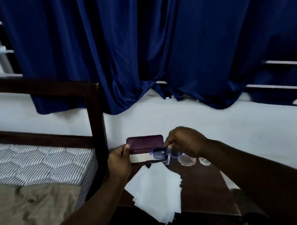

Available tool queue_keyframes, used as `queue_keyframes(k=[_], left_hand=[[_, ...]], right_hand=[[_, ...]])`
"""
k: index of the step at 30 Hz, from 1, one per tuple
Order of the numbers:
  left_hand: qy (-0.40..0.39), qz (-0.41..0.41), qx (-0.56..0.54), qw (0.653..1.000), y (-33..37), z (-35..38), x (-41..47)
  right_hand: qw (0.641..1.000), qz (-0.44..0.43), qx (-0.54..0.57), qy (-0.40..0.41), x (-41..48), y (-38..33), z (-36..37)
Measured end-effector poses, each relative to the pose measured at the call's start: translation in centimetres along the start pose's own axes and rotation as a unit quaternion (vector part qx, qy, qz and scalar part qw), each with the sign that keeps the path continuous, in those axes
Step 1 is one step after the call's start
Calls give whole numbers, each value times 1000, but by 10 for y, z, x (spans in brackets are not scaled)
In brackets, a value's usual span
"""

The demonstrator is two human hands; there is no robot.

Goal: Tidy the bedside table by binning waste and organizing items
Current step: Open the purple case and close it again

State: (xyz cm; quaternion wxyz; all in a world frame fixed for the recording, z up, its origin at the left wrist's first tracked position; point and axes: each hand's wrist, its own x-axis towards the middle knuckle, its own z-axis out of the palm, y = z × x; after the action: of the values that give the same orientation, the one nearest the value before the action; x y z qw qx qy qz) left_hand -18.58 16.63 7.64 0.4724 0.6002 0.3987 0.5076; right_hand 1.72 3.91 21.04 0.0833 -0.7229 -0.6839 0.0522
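While the left grip (119,160) curls round the open case (144,142), the right grip (185,141) pinches the sunglasses (160,153) just beside it; light, stiff and scratch-prone, they seem best held by the frame.

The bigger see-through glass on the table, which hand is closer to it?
Right. The right hand is just above the glass, pinching the purple sunglasses. The left hand is farther off to the left, holding the open case.
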Motion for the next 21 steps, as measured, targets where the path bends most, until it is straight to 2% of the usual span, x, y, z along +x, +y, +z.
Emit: queue_keyframes(k=[5, 15, 21], left_hand=[[-77, -46, -102, 991, 53, 46, -18], [-170, -44, -125, 977, 153, 102, -39], [-176, -51, -130, 975, 180, 119, -45]], right_hand=[[999, 9, 0, 42, -39, 4, -51], [994, 37, 12, 97, -96, 16, -119], [993, 34, -2, 114, -115, 17, -140]])
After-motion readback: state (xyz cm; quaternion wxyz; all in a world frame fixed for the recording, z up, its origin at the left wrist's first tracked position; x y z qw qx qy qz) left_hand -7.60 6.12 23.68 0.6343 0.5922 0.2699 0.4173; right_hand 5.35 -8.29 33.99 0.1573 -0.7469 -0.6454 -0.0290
